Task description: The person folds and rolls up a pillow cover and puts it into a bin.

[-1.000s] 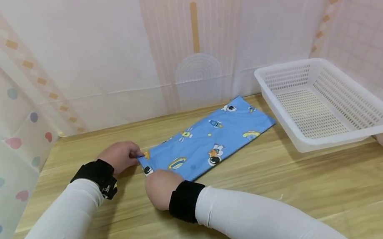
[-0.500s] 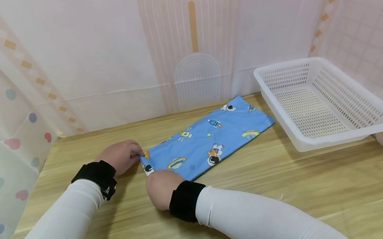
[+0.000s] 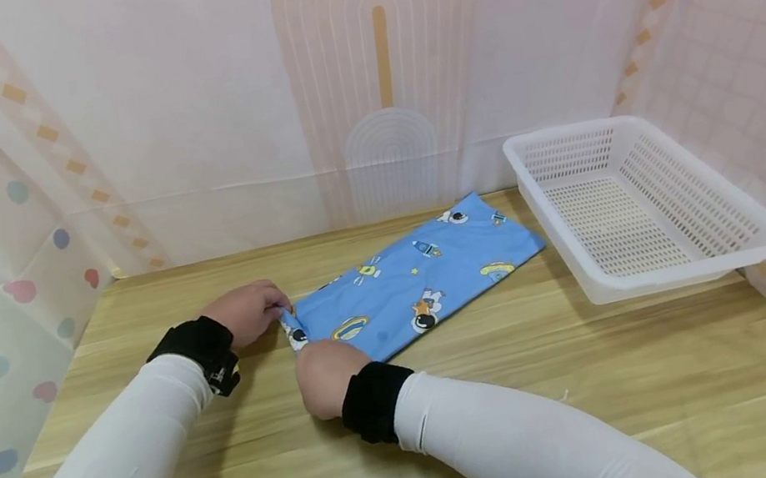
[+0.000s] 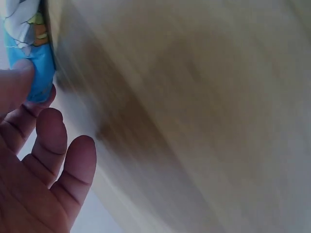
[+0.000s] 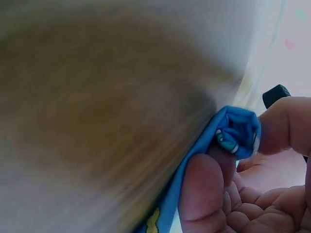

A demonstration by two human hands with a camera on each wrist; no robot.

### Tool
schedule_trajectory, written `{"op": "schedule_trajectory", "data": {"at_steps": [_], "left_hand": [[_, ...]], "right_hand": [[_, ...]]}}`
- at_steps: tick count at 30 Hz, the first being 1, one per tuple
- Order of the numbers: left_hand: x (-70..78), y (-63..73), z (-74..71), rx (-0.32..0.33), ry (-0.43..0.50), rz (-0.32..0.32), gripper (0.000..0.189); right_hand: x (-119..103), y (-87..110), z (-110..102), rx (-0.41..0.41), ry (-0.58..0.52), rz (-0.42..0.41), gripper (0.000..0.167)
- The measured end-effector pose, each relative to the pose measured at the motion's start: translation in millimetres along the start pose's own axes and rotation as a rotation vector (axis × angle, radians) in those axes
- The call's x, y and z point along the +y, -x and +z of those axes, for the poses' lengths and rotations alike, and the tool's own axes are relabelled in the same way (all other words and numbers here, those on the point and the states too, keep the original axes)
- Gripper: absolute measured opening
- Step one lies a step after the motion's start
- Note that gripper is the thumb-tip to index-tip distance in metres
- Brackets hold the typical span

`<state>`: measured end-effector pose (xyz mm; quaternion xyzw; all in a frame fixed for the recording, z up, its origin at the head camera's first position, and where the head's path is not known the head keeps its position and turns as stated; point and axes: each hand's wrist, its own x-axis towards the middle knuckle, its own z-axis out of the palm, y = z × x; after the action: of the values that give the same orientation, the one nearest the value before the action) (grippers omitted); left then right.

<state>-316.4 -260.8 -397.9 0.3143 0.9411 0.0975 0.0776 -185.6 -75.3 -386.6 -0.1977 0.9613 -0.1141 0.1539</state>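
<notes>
A blue cloth [image 3: 392,292] printed with astronauts, rockets and planets lies slantwise on the wooden table, folded into a long strip. Its left end is curled into a narrow roll. At the far corner of that roll, my left hand [image 3: 248,312] pinches the fabric; the left wrist view shows thumb and index finger on the rolled end [image 4: 43,73], the other fingers spread apart from it. My right hand [image 3: 330,375] grips the near corner, its fingers mostly hidden from the head view. In the right wrist view, the spiral end of the roll [image 5: 238,131] sits between thumb and fingers.
A white slotted plastic basket [image 3: 700,272] stands at the right, just beyond the cloth's far right end. Patterned fabric walls [image 3: 218,114] enclose the wooden table [image 3: 499,389] at the back and both sides.
Both hands have crept slightly to the right with the cloth's rolled left end. The head view has shifted a little; the rest of the cloth and the basket stay in place.
</notes>
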Motion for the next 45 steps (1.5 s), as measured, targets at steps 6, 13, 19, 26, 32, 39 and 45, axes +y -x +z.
{"op": "schedule_trajectory", "data": {"at_steps": [6,13,19,26,32,39,45], "left_hand": [[-7.8,-6.9,3.6,-0.023,0.13,-0.051,0.016],[-16.3,-8.0,4.8,-0.006,0.215,-0.078,0.015],[-17.3,-3.2,0.8,-0.02,0.203,-0.051,0.02],[-11.3,0.1,-1.9,-0.03,0.202,-0.008,0.023],[-7.0,-0.1,-2.7,-0.021,0.141,0.027,0.019],[-6.2,-2.2,0.6,0.009,0.085,0.055,0.012],[-3.5,-2.2,1.5,-0.004,0.091,0.048,0.013]], "right_hand": [[1.4,-1.3,-0.3,0.013,0.016,-0.004,0.021],[3.0,-1.5,-3.9,-0.003,0.067,-0.023,0.022],[3.7,0.3,-6.0,-0.017,0.073,-0.025,0.024],[6.4,-1.4,-7.4,-0.037,0.03,0.011,0.019],[8.2,-3.2,-6.5,-0.049,0.004,0.032,0.021],[8.8,-5.4,-3.9,-0.061,-0.004,0.052,0.027],[9.9,-5.8,-2.1,-0.065,-0.005,0.048,0.025]]}}
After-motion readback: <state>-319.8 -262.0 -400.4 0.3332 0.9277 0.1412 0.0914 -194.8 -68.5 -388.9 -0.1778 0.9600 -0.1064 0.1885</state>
